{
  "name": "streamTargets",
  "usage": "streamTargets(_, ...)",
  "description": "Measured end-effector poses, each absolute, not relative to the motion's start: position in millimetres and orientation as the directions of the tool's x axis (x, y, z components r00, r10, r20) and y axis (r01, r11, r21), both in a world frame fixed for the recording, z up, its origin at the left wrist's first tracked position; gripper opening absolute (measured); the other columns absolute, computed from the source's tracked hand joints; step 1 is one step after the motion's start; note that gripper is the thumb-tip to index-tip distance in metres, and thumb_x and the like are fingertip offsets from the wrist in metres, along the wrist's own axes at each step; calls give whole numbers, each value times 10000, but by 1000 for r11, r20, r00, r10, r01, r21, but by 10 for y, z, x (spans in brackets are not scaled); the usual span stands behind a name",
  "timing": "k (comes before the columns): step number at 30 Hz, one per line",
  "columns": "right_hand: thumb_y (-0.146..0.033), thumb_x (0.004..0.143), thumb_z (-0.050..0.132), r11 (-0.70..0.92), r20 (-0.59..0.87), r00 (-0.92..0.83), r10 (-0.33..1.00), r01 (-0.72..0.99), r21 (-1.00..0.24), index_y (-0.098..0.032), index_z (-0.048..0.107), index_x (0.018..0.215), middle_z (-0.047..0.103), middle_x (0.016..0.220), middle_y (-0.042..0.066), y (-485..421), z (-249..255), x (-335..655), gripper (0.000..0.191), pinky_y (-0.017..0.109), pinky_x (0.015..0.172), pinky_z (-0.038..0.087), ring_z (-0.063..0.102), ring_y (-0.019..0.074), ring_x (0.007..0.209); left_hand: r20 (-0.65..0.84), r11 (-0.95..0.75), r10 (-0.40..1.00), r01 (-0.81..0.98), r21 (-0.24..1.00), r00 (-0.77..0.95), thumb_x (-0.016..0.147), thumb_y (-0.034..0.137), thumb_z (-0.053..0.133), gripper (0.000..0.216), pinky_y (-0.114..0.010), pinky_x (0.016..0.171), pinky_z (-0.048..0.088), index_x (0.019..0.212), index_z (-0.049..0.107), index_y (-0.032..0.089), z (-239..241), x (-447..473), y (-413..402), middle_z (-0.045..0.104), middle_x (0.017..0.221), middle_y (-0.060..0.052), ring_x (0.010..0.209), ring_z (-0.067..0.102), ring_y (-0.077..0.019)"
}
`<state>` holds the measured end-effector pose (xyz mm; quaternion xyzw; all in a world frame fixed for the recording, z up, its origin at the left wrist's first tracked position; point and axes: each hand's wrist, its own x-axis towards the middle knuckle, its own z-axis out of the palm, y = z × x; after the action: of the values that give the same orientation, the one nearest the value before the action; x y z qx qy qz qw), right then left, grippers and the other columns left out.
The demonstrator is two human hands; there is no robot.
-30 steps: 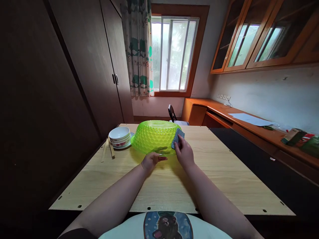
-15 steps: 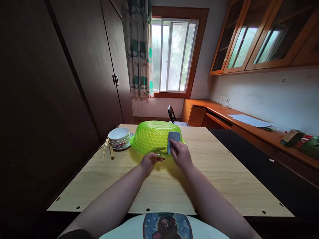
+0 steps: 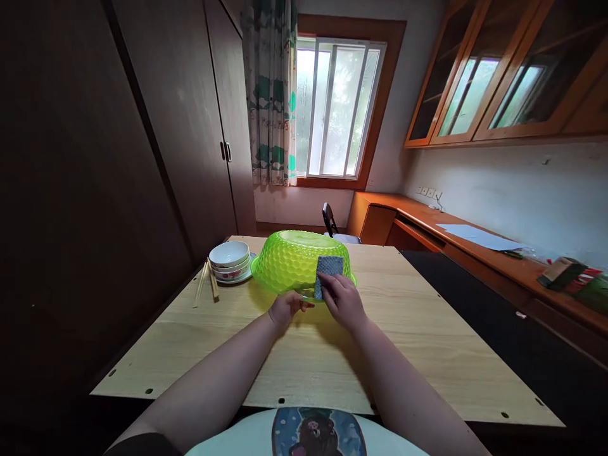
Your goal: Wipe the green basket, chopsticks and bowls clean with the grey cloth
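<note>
So the green basin (image 3: 297, 263) is sitting upside down on the tabletop (image 3: 427, 342), rim down, and the person is working at its near side. The right hand (image 3: 342, 301) is pressing a small grey pad (image 3: 327, 273) flat against the basin's near wall, a bit right of centre. That grip is clenched on the pad, with the fingers bunching its lower edge. The left hand (image 3: 284, 310) is sitting at the basin's near rim, just left of the pad, fingers curled in. I honestly cannot tell if that grip is pinching the rim or only leaning on it, since the hand is hiding the contact.

Left of the basin, a stack of bowls (image 3: 230, 256) is sitting on a plate (image 3: 242, 277) that's nearly touching the basin's rim. Chopsticks (image 3: 205, 285) are lying further left again. A chair (image 3: 327, 218) is poking up behind the basin.

What's bugging me: the basin looks like light plastic on a smooth top. If the right hand is pushing harder than the left is bracing, I'm guessing it could skate away. Going leftward, that means bumping the bowls and rolling the chopsticks off. The basin's wall is also dimpled and sloping, so the pad could be slipping out of those fingers if it's wet, though I can't see whether it is.
</note>
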<state>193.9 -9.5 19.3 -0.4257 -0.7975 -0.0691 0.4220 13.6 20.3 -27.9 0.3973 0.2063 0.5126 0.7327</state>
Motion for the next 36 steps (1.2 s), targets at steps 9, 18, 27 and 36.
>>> streamTargets(9,-229,898,461,506,772,-49,633,781,-366,-190,588,1204,644,922,80,6,156,2007,334,361,797,460,579,226,874,127,134,923,-610,781,364,627,210,586,278,-410,791,502,824,753,107,-190,124,160,739,835,-90,459,455,-84)
streamTargets(18,-278,903,489,530,833,-21,553,780,-332,-191,603,1016,635,872,66,-30,158,2007,182,363,801,429,566,213,864,133,125,936,-658,742,327,609,248,572,302,-379,757,494,818,743,112,-138,70,212,672,609,-35,461,464,-94)
streamTargets(27,-409,844,621,639,786,-239,570,731,-241,-210,608,822,648,833,43,-44,173,1997,201,339,818,409,552,206,852,101,104,963,-691,715,249,660,316,590,313,-341,687,492,854,738,120,-58,37,231,740,781,-71,469,496,-95)
streamTargets(36,-489,866,594,532,764,-151,627,800,-278,-216,614,802,639,816,53,10,103,1955,281,324,780,412,567,216,844,142,31,967,-648,761,213,733,457,633,390,-315,679,485,941,733,143,-75,31,277,745,922,-75,494,519,-82)
